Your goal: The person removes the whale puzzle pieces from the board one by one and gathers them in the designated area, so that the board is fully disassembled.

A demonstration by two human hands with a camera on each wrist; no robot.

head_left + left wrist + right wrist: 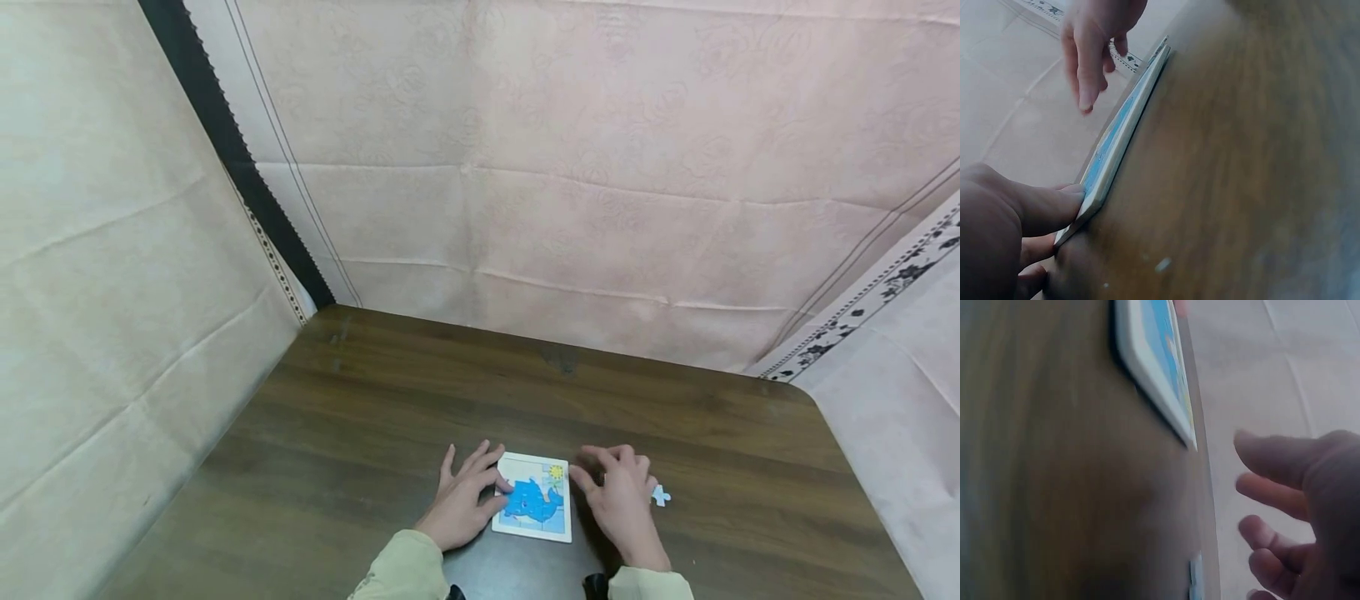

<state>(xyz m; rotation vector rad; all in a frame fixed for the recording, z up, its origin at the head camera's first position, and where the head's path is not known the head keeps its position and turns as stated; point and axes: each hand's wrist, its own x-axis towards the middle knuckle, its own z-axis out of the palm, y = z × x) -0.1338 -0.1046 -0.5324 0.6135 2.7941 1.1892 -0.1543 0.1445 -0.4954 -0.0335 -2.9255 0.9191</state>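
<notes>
A square jigsaw puzzle (532, 498) lies flat on the table, showing a blue dolphin and a yellow sun inside a white border. My left hand (463, 505) rests at its left side. In the left wrist view its thumb (1060, 203) touches the puzzle's top near a corner, with other fingers beside the edge. Just off the puzzle's upper right side hovers my right hand (619, 500), its fingers loosely bent and apart. Nothing shows between those fingers in the right wrist view. A loose pale blue puzzle piece (661, 496) lies right of the right hand.
The brown wooden table (360, 400) has a rounded far right corner. Pale cloth sheets (562, 183) hang behind it and at both sides. A dark strip (247, 167) runs down to the far left corner.
</notes>
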